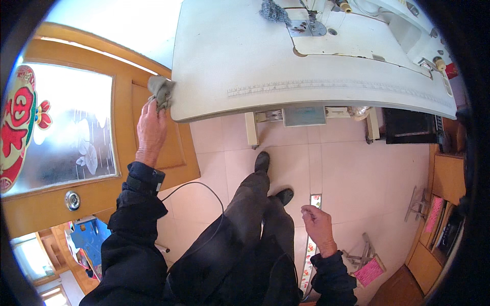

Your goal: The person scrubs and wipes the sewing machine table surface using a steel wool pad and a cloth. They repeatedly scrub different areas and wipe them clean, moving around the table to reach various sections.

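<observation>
My left hand (pixel 152 124) grips a crumpled grey cloth (pixel 161 91) against the left edge of a white sewing machine table (pixel 214 57). Low on the right, my right hand (pixel 318 228) hangs in the air away from the table, fingers curled, with nothing seen in it. At the top of the table is an industrial sewing machine (pixel 415 40), its presser foot above a metal needle plate (pixel 306 28). A speckled grey fabric piece (pixel 274 11) lies by that plate. A printed ruler scale (pixel 285 88) runs along the table's front.
A wooden door (pixel 153 145) with a frosted pane and round lock (pixel 72 200) stands close on the left. Below the table are its legs (pixel 251 130) and a black box-like object (pixel 409 125). A folding stool (pixel 368 269) with a pink woven seat and wooden cabinets (pixel 448 179) are at right.
</observation>
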The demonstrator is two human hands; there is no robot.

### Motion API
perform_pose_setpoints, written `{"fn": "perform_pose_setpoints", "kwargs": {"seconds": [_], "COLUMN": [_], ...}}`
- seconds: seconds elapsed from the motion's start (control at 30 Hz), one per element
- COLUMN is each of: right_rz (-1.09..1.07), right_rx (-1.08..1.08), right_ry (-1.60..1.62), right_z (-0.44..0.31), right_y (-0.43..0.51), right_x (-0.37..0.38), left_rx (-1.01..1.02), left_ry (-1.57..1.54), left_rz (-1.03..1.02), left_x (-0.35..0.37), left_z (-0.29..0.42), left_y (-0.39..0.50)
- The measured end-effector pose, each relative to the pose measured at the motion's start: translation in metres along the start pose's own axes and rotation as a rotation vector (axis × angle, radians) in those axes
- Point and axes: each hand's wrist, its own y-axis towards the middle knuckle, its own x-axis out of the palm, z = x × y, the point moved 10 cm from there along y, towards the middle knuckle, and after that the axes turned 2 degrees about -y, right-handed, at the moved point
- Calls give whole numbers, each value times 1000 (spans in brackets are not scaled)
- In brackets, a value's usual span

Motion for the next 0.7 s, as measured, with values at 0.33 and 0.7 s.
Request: {"fn": "perform_pose_setpoints", "kwargs": {"seconds": [0.33,0.7], "right_rz": [384,653], "right_rx": [-277,-635], "right_ry": [-132,-480], "right_z": [-100,-227], "right_y": [36,94], "right_x": [-94,-164], "left_rx": [340,645], "left_ry": [-395,-69], "left_rz": [164,22], "left_x": [-40,61], "left_z": [161,216], "left_y": [6,101]}}
